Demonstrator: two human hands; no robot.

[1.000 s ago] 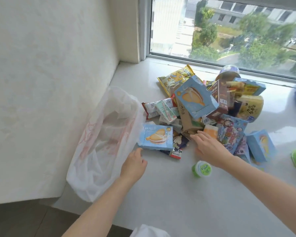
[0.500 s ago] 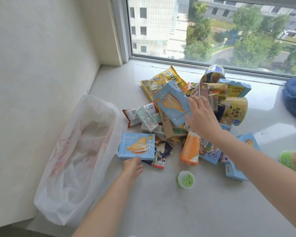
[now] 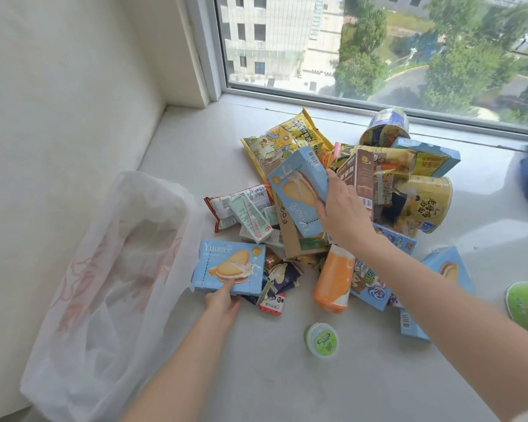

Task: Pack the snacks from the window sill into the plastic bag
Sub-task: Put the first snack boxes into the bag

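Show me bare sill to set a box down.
Bare sill lies near, between the arms, below the green tub. More lies behind the bag, left of the yellow packet. The pile between both hands is crowded.

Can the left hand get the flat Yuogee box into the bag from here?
Probably yes. The left hand already touches the near edge of the flat Yuogee box, whose left end lies at the plastic bag mouth with nothing between them. Only small wrappers abut its right side.
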